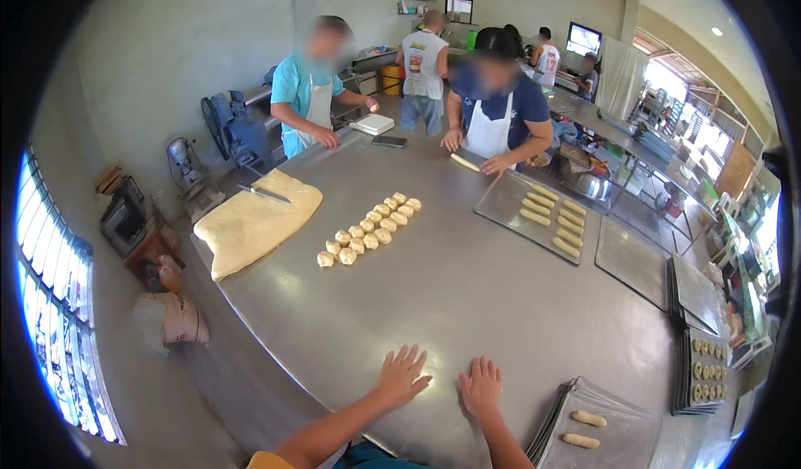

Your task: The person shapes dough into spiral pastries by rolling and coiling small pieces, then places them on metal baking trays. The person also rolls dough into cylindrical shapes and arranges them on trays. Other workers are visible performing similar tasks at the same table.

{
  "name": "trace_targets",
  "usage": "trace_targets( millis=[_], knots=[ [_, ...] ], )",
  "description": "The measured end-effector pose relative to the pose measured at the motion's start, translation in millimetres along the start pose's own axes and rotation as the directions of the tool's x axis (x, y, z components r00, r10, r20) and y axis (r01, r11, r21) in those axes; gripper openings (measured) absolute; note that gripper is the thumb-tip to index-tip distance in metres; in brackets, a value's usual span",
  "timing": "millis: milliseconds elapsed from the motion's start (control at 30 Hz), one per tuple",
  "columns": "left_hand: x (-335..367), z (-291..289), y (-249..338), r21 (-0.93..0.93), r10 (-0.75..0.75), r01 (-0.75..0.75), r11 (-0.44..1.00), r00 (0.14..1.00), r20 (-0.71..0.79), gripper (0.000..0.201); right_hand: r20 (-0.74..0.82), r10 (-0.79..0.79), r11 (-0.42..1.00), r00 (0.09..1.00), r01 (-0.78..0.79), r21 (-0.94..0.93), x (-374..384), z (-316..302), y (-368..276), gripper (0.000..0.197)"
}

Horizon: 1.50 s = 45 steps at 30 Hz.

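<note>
left hand [402, 375] and right hand [481, 388] lie flat, fingers spread (holding nothing), on the steel table [434, 294].

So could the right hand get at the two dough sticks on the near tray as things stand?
Probably yes: the right hand lies flat and empty on the table, the dough sticks lie uncovered on the near tray beside it, nothing between.

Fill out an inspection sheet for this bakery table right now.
Surface: steel table, bare under both hands.
Job's things: dough pieces in two rows; dough slab with knife; stacked trays holding two dough rolls.
Clutter: scale, phone.
Grippers: left hand and right hand flat on table, empty.
Cables: nothing seen.
Surroundings: two aproned co-workers opposite; baking tray of rolls.
</note>
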<state>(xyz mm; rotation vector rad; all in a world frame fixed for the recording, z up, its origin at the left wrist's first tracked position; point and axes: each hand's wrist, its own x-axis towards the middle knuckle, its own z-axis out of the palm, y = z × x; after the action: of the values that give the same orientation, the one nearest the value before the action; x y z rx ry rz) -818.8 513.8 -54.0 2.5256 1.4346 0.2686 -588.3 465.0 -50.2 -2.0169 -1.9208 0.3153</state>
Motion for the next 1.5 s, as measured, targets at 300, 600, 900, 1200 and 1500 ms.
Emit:
trace_targets(
  millis=[300,600,900,1200,1500],
  knots=[
    [-45.4,-14.7,11.3,-0.055,0.010,-0.004,0.998,0.992,0.123,0.063,0.016,-0.082,0.992,0.997,0.080,0.099,-60.1,0.7,-12.5,0.065],
    [155.8,4.1,-50.7,0.025,-0.281,0.294,0.955,0.933,-0.224,0.066,-0.177,0.160,0.987,0.971,-0.160,0.016,133.0,10.2,17.4,0.076],
    [-10.1,-20.5,-12.0,-0.018,-0.064,0.067,0.998,0.987,0.149,0.060,0.040,0.176,0.981,0.984,-0.172,-0.088,-15.0,0.5,-19.6,0.071],
    [-14.5,-23.8,5.4,-0.003,-0.155,0.156,0.988,0.984,0.089,0.057,-0.031,0.072,0.990,0.997,-0.075,-0.118,-42.8,-3.8,-25.1,0.070],
    [160.2,-1.5,-57.5,-0.037,-0.328,0.328,0.944,0.920,-0.217,0.066,-0.180,0.263,0.953,0.948,-0.285,-0.105,137.2,13.6,22.8,0.081]
  ],
)
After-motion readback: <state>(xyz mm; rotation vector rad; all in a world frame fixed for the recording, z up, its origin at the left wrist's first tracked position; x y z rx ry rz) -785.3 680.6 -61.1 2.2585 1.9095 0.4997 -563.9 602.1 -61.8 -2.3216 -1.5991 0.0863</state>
